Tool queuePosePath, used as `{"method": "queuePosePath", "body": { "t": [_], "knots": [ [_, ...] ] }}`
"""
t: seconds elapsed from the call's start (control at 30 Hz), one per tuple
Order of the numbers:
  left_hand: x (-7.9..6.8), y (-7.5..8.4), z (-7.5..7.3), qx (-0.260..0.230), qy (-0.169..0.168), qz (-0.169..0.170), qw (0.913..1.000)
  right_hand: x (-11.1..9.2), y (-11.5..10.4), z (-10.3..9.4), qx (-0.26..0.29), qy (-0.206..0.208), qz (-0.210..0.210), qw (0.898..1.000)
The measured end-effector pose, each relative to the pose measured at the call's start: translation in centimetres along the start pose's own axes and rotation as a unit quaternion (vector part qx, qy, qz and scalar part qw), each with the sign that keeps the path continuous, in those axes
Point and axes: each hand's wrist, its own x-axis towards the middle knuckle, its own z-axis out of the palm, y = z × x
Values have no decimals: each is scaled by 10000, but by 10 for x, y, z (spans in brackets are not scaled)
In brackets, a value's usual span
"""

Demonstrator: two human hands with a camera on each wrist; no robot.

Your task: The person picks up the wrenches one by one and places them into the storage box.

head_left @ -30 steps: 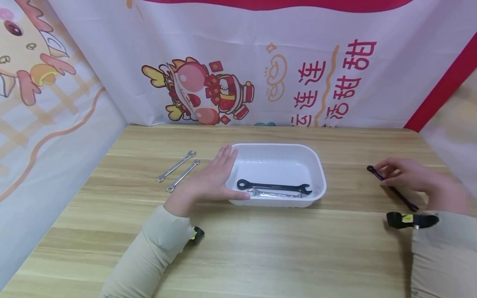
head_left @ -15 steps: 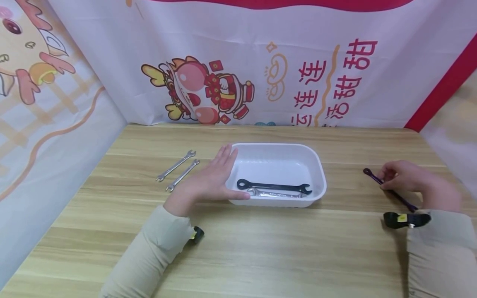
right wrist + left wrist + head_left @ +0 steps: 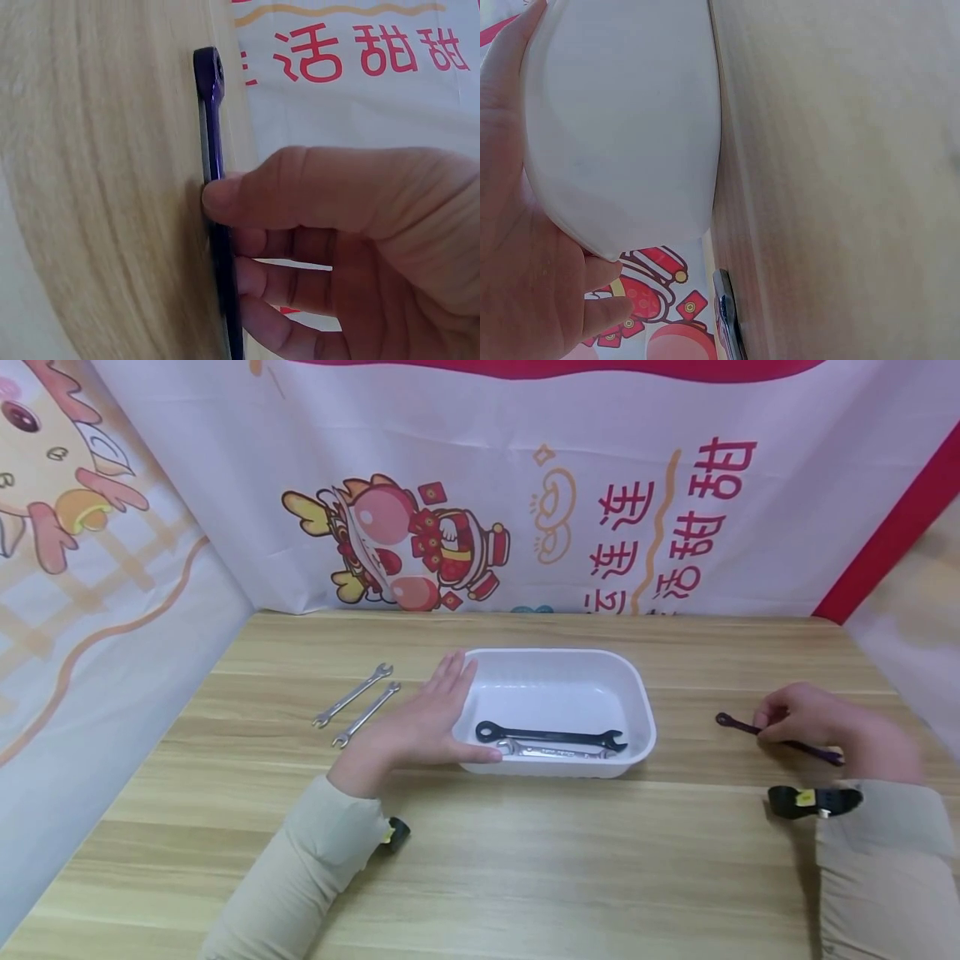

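My right hand (image 3: 806, 722) pinches a dark purple combination wrench (image 3: 738, 725) near its middle, at the right of the table. In the right wrist view, thumb and fingertips meet on the wrench (image 3: 213, 142), its ring end pointing up; the wood lies close beside it. My left hand (image 3: 420, 718) rests across the left end of a white plastic bin (image 3: 643, 727), fingers spread along the rim, thumb over the front edge. A black combination wrench (image 3: 551, 736) and a silver wrench (image 3: 558, 752) lie inside along the front wall. The left wrist view shows the bin's outer side (image 3: 630, 127).
Two silver open-end wrenches, one farther back (image 3: 352, 696) and one nearer (image 3: 367, 715), lie side by side left of the bin. The wooden table (image 3: 570, 860) ends at a printed cloth (image 3: 570, 527) behind.
My right hand has shifted slightly left with the purple wrench, which has turned from steeply slanted to lying more nearly sideways. My left hand and the bin stay in place.
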Motion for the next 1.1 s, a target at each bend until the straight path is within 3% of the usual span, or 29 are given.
{"method": "queuePosePath", "body": {
  "t": [0.53, 1.1],
  "knots": [
    [-1, 1, 0, -22, 13, 5, 10000, 2, -2, 1, -31, 102, -507, 9987],
    [-2, 2, 0, -14, 9, -19, 10000, -2, -3, -1, 114, 374, -547, 9977]
  ]
}}
